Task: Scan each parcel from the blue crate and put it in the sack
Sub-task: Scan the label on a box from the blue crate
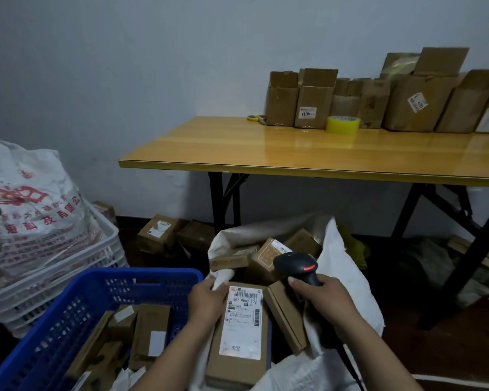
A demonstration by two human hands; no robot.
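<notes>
A long cardboard parcel (239, 356) with a white barcode label lies over the mouth of the white sack (340, 266), and my left hand (205, 301) holds its upper left edge. My right hand (326, 299) grips a black barcode scanner (295, 265) whose red light is lit, just right of the parcel's top. Several cardboard parcels lie inside the sack behind it. The blue crate (96, 280) at lower left holds several more parcels.
A stack of white crates (68, 266) with a printed white bag (31, 204) on top stands at the left. A yellow folding table (322, 153) carries open cardboard boxes and a roll of yellow tape (342, 125). Boxes lie on the floor under it.
</notes>
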